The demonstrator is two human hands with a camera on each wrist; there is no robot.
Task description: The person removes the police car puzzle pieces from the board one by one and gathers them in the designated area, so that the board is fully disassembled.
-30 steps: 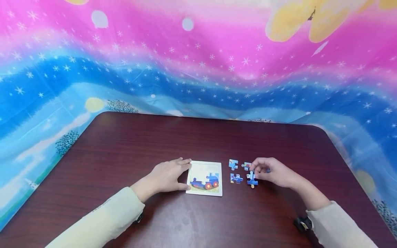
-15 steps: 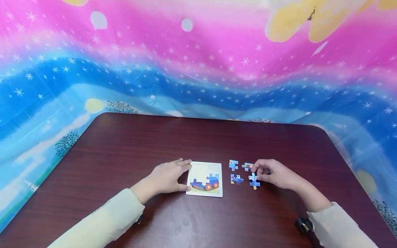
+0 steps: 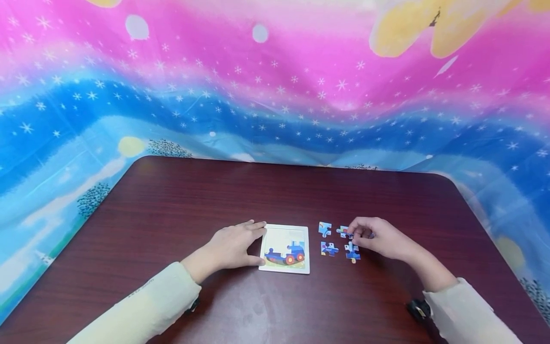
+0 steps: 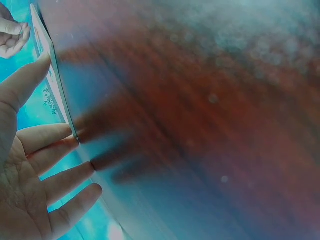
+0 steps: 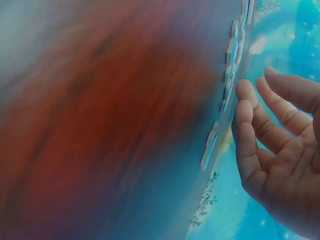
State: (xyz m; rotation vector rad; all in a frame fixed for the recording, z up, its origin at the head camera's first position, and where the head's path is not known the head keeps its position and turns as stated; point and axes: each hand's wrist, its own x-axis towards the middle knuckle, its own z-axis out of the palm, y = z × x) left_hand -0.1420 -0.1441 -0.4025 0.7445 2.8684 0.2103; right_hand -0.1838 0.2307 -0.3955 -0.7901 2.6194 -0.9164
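One white-framed puzzle [image 3: 281, 237] shows a blue train [image 3: 295, 250].

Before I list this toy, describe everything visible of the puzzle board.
The puzzle board is squarish, perhaps wooden, with a pale rim. A blue train with orange-red wheels occupies its lower part; above is pale backing. It lies flat on the dark table, left of four loose pieces; the left hand touches its left edge.

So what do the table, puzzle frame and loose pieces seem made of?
Table: probably wood-grain laminate, or varnished wood; streaky grain and reflections suggest gloss.
Frame: possibly wood or board; pale, plain, smooth-looking rim.
Loose pieces: perhaps wood or thick card; printed faces, with pale edges.
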